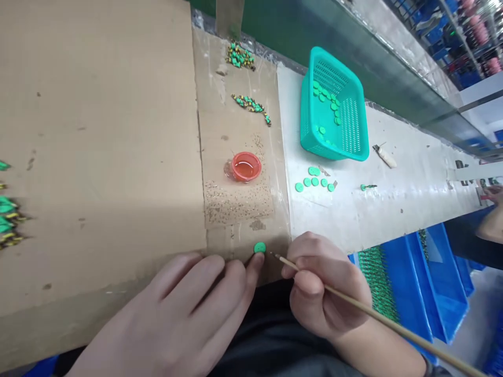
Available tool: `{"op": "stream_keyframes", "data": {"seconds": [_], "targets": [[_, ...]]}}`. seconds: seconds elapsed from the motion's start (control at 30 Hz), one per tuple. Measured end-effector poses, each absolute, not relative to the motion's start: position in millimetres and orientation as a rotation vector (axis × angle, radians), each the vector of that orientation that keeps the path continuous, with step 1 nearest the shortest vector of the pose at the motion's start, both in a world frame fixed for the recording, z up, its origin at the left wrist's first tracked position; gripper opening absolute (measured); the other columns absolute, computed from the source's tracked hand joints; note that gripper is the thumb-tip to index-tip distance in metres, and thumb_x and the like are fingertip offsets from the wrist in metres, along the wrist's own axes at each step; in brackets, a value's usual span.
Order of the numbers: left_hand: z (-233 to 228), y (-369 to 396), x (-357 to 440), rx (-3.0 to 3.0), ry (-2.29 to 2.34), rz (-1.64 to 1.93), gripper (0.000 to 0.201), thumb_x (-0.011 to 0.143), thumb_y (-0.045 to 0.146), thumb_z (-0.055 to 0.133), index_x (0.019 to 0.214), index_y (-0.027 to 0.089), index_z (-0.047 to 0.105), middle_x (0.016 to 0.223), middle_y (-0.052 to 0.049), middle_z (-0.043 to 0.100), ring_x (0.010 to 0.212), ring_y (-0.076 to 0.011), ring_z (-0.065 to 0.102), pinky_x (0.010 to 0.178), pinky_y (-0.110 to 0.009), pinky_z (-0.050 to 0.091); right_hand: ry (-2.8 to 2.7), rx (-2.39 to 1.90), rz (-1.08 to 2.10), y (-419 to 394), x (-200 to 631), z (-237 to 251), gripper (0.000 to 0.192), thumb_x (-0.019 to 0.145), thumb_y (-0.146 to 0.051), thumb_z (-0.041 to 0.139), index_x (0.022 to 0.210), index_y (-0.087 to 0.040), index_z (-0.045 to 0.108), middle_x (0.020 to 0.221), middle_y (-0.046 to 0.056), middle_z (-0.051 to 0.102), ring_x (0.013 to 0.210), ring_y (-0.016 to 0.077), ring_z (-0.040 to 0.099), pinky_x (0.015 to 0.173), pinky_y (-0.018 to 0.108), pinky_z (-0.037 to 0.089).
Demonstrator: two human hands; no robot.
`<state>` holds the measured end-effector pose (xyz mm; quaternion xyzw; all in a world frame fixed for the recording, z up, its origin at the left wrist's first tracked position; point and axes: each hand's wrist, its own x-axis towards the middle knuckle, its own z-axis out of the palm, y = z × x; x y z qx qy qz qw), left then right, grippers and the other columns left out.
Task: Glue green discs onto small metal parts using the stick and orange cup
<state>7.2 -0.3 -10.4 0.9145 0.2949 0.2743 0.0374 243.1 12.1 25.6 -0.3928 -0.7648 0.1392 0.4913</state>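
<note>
Disc (260,246), touched by just one fingertip of the half-open, otherwise free left hand (192,309), may skid if the stick (377,316), pinched in the curled right hand (330,287), nudges it.

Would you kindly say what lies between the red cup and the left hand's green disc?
The head view shows scattered small grains and, nearer the disc, a brownish patch.
</note>
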Motion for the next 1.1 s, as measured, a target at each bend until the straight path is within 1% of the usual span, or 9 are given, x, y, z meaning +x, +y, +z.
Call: {"op": "stream_keyframes", "data": {"seconds": [0.07,0.23,0.33,0.47,0.6,0.73,0.83,0.93,1.1], "targets": [[-10,0,8,2.822,0.894,0.855,0.043,0.110,0.016,0.055,0.149,0.007,0.070,0.113,-0.011,0.073,0.106,-0.0307,0.064,0.093,-0.052,0.048,-1.852,-0.974,0.310,6,240,19,0.009,0.117,-0.016,0.058,0.113,-0.016,0.066,0.078,-0.001,0.066,0.061,0.0148,0.064,0.051,0.031,0.055],[-11,0,10,2.855,0.894,0.842,0.040,0.111,0.019,0.056,0.145,0.008,0.073,0.114,-0.010,0.074,0.104,-0.0293,0.063,0.093,-0.053,0.049,-1.909,-0.972,0.227,7,235,14,0.022,0.118,-0.019,0.059,0.097,-0.017,0.064,0.076,0.000,0.065,0.062,0.0136,0.063,0.053,0.030,0.058],[-11,0,11,2.854,0.905,0.853,0.039,0.110,0.018,0.056,0.144,0.007,0.073,0.116,-0.010,0.074,0.103,-0.0295,0.063,0.091,-0.054,0.049,-1.908,-0.980,0.203,8,234,14,0.025,0.118,-0.019,0.060,0.093,-0.018,0.062,0.076,0.000,0.064,0.062,0.0127,0.062,0.055,0.029,0.059],[-13,-1,10,2.846,0.895,0.874,0.037,0.109,0.020,0.058,0.139,0.007,0.075,0.118,-0.010,0.073,0.104,-0.0294,0.064,0.089,-0.053,0.050,-1.907,-1.010,0.234,7,234,14,0.022,0.119,-0.019,0.059,0.097,-0.018,0.062,0.077,-0.001,0.065,0.063,0.0119,0.062,0.055,0.029,0.059],[-15,-4,9,2.838,0.902,0.871,0.035,0.109,0.025,0.062,0.138,0.011,0.076,0.121,-0.009,0.073,0.105,-0.0277,0.063,0.092,-0.051,0.052,-1.918,-1.027,0.277,5,234,15,0.018,0.120,-0.020,0.059,0.102,-0.019,0.062,0.078,-0.001,0.065,0.064,0.0124,0.063,0.057,0.029,0.059],[-18,-8,8,2.806,0.929,0.864,0.041,0.108,0.027,0.066,0.147,0.016,0.072,0.124,-0.010,0.072,0.109,-0.0257,0.064,0.100,-0.049,0.055,-1.931,-1.028,0.299,6,236,16,0.015,0.119,-0.019,0.059,0.104,-0.018,0.062,0.079,0.000,0.066,0.065,0.0137,0.066,0.058,0.029,0.060],[-21,-12,6,2.788,0.940,0.844,0.046,0.107,0.027,0.069,0.153,0.019,0.069,0.124,-0.010,0.071,0.112,-0.0257,0.065,0.106,-0.049,0.057,-1.931,-0.988,0.312,8,237,16,0.007,0.117,-0.017,0.060,0.110,-0.017,0.063,0.079,0.001,0.067,0.064,0.0151,0.068,0.056,0.029,0.060],[-24,-14,5,2.773,0.940,0.844,0.048,0.106,0.027,0.071,0.154,0.022,0.069,0.125,-0.009,0.072,0.114,-0.0260,0.066,0.109,-0.050,0.057,-1.920,-0.956,0.317,9,238,16,0.003,0.115,-0.015,0.062,0.113,-0.016,0.064,0.078,0.002,0.068,0.062,0.0158,0.067,0.055,0.031,0.060],[-25,-15,5,2.739,0.944,0.849,0.050,0.107,0.029,0.072,0.156,0.023,0.068,0.128,-0.009,0.071,0.116,-0.0260,0.068,0.112,-0.051,0.057,-1.932,-0.984,0.350,8,238,16,0.003,0.116,-0.017,0.061,0.116,-0.017,0.064,0.079,0.001,0.068,0.063,0.0157,0.066,0.054,0.031,0.060]]}}
